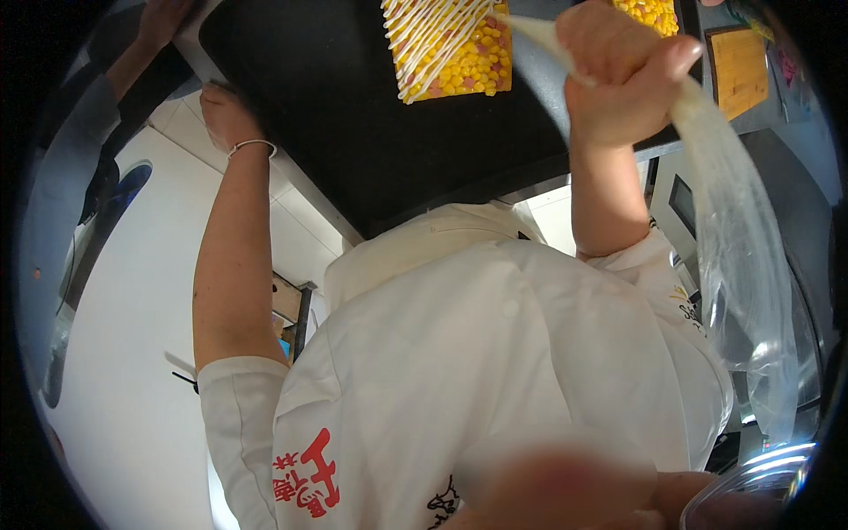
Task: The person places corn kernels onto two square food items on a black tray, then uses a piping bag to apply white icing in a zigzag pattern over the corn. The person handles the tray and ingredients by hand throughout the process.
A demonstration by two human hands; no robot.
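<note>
Landmark = black tray (353,115); all positions given rel. to it.

R hand (618,75) sat over the tray's right part, fingers clamped in a fist round the neck of a clear piping bag (733,221). Bag's long axis ran diagonal: narrow tip end (530,31) pointed up-left from the fist, toward the corn-topped slice (455,49); loose tail trailed down-right, off the tray's right edge. Tip looked just beside the slice's right edge; contact we couldn't tell. Slice lay at the tray's far side, right of centre, already striped w/ white sauce lines on its left half. R hand was clearly the nearer one to it.

L hand (225,110) was at the tray's left edge, fingers curled onto the edge, seemingly gripping; underside hidden, so can't confirm. Thin bracelet (252,144) on that wrist.

Second corn slice (649,13) just past the R hand, far right of the tray, mostly cut off by the frame. Wooden board (740,71) beyond the tray's right edge. Another person's hand (163,22) off the tray's far-left corner, apart from ours.

Open room: bare black surface over the tray's left and near parts. Near edge hard against our white jacket (495,353).
</note>
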